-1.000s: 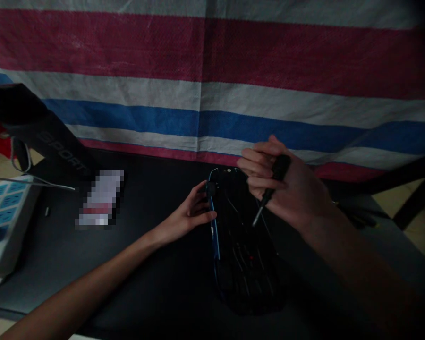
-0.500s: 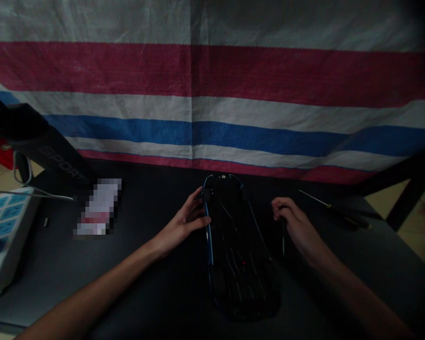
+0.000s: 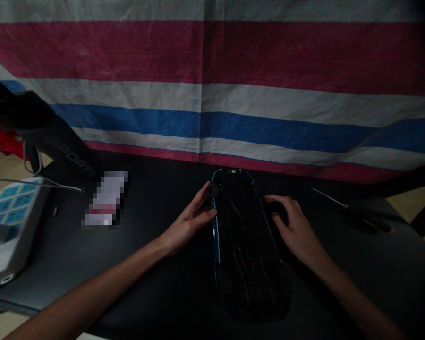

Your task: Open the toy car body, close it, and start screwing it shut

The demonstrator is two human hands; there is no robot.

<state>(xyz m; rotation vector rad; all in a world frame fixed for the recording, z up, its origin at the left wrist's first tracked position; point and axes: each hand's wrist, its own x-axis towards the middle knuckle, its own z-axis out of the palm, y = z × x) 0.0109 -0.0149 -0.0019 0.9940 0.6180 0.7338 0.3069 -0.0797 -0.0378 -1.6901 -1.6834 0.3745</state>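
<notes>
The left hand [image 3: 191, 220] lay against the near-left flank of the toy car chassis [image 3: 244, 245], fingers spread and loosely curled, thumb and forefinger pressed to the blue edge beside its front wheel, steadying the chassis without lifting it. Across the chassis, the right hand [image 3: 292, 224] rested palm down at the opposite flank, fingers bent over something dark on the table [image 3: 156, 264]; the light was too dim to tell whether it gripped anything or merely pressed there. Between the two hands the chassis sat flat on the dark table, underside up it seemed, its nose pointing away from the person, thin wires and one small red dot showing in its middle.

Beyond the right hand, further right and well apart, a screwdriver [image 3: 354, 211] lay on the table, slim shaft angled back toward the chassis, handle dark and hard to read. Well to the left of the left hand sat a small blurred white packet [image 3: 105, 198], and beyond it a black bag strap [image 3: 60, 151] lettered "SPORT" slanted down. Further left again, at the table's edge, stood a white power strip [image 3: 10, 222] with blue sockets, a thin cable [image 3: 38, 185] trailing over it. Behind everything hung a striped tarpaulin [image 3: 212, 94], red, white and blue.
</notes>
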